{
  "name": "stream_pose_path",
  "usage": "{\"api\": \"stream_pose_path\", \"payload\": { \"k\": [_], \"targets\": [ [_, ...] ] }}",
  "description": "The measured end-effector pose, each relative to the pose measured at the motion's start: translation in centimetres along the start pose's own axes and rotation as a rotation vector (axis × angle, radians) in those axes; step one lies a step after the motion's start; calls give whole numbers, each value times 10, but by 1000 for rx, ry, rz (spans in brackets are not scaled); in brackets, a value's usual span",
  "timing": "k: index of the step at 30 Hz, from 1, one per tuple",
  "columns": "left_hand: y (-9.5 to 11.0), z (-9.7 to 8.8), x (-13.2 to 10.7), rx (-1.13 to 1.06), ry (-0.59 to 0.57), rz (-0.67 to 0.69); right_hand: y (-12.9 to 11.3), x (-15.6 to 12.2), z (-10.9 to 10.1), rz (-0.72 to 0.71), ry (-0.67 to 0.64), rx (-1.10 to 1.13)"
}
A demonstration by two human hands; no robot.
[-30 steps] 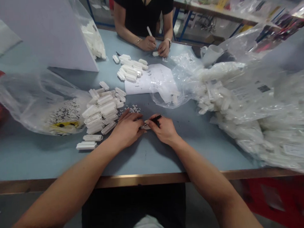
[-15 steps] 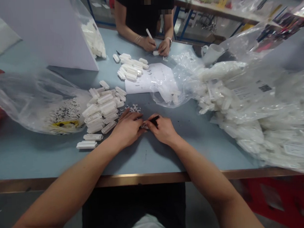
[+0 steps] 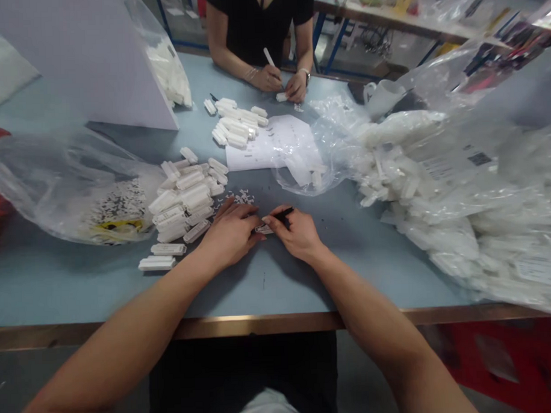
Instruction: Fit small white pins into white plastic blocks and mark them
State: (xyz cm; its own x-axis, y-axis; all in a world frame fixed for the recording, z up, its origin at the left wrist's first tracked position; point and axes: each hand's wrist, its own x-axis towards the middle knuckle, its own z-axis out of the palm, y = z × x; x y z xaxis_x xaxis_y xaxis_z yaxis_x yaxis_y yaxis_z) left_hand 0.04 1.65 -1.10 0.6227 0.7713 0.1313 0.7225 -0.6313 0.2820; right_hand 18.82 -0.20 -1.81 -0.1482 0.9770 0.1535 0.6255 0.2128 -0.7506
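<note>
My left hand [image 3: 231,233] is closed with its fingertips on the left end of a small white plastic housing [image 3: 264,229] lying on the blue-grey tabletop. A dark pen or similar thin black tool [image 3: 285,213] sits in the grip of my right hand [image 3: 297,233], its tip end hidden behind my thumb at the housing. Just beyond my left fingers lie tiny white parts [image 3: 243,197], scattered loosely. A heap of white plastic housings [image 3: 194,188] lies to the left of my left hand; some bear dark marks.
Across the table, a person's hands [image 3: 293,88] hold a white pen and a white piece. A clear bag of small parts [image 3: 117,206] lies left; bulky bags of white pieces [image 3: 460,212] fill the right. Between us are a printed sheet [image 3: 251,159] and more housings [image 3: 236,123].
My right hand has shifted slightly to the right with the black tool, showing more of the housing. My left hand stays in place. The view has tilted up slightly.
</note>
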Motion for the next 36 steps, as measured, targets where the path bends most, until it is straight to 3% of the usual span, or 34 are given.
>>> {"api": "stream_pose_path", "payload": {
  "k": [13,30,36],
  "targets": [
    [0,1,0,28,1,-4,-3,-2,0,-12,-9,19],
    [3,-3,0,-13,-18,-22,-7,-1,2,-107,-68,-159],
    [1,-1,0,3,-11,-12,-7,-2,1,-74,-65,-93]
  ]
}}
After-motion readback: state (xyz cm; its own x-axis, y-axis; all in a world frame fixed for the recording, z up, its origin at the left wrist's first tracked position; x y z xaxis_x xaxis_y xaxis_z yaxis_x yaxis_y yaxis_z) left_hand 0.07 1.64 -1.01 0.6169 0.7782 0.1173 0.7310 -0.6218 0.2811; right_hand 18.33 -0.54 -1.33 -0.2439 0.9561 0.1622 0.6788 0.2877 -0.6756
